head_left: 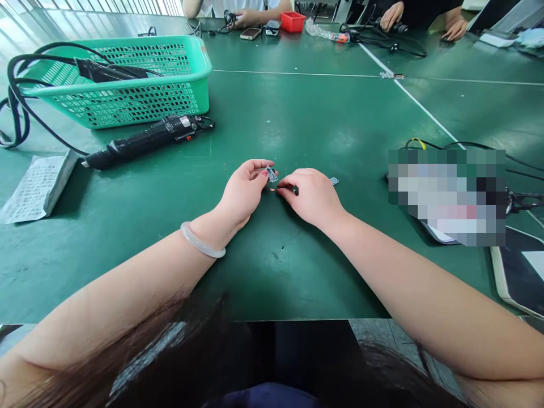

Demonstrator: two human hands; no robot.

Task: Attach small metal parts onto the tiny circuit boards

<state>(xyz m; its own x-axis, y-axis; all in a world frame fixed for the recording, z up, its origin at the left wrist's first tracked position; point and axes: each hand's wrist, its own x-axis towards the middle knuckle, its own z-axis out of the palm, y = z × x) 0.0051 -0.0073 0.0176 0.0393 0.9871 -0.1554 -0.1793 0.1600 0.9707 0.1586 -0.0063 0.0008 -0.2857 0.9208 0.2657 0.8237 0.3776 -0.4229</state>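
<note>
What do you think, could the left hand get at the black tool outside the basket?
Probably yes: only bare tabletop shows between the left hand and the black tool, though it holds a small piece to put down first.

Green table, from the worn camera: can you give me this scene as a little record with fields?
Left hand: holds a small patterned piece
Right hand: fingertips beside it; grip contents unclear
Beside right hand: another small piece, partly hidden
Left side: green basket, black cylindrical tool, papery packet
Far side: red container, phone, other people's hands
</note>
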